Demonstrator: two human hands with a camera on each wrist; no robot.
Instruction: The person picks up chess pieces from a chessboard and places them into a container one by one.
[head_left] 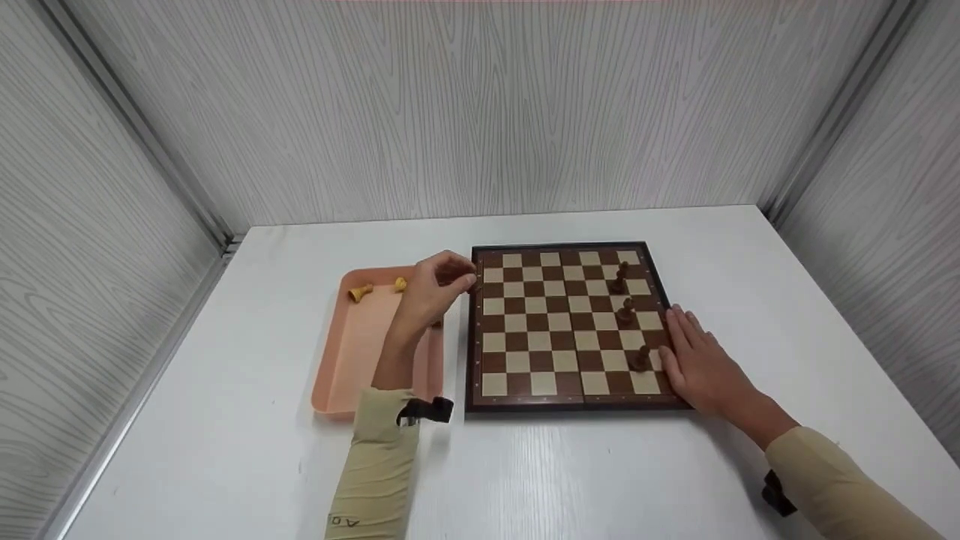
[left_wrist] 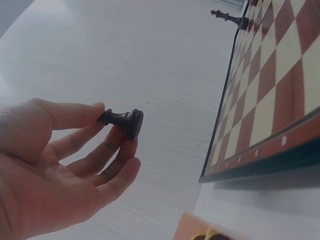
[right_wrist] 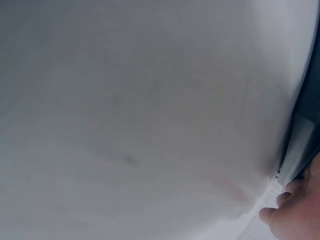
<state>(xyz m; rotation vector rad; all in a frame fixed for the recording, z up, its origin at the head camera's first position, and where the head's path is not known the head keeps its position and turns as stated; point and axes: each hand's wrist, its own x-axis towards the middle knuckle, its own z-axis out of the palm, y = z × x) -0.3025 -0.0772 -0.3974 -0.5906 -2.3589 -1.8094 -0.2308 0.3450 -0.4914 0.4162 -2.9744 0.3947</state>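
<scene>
My left hand [head_left: 431, 296] is raised between the tray and the chessboard's left edge. Its thumb and fingertips pinch a dark chess piece [left_wrist: 122, 120] near the head end, and the base points away from the palm. The fingers cover the top of that piece. On the brown and cream chessboard [head_left: 541, 340], three dark chess pieces stand along the right side: a tall one [head_left: 620, 279] at the back, another [head_left: 626, 312] in the middle and a third [head_left: 640, 360] nearer the front. With fingers extended, my right hand [head_left: 701, 364] rests along the board's right edge.
Left of the board lies a shallow pink tray [head_left: 330, 367], partly covered by my left forearm. A light chess piece [head_left: 360, 292] lies on its side in the tray, and a second light piece [head_left: 400, 284] shows beside the hand. Wood-grain panels [head_left: 495, 112] enclose the white table [head_left: 540, 472].
</scene>
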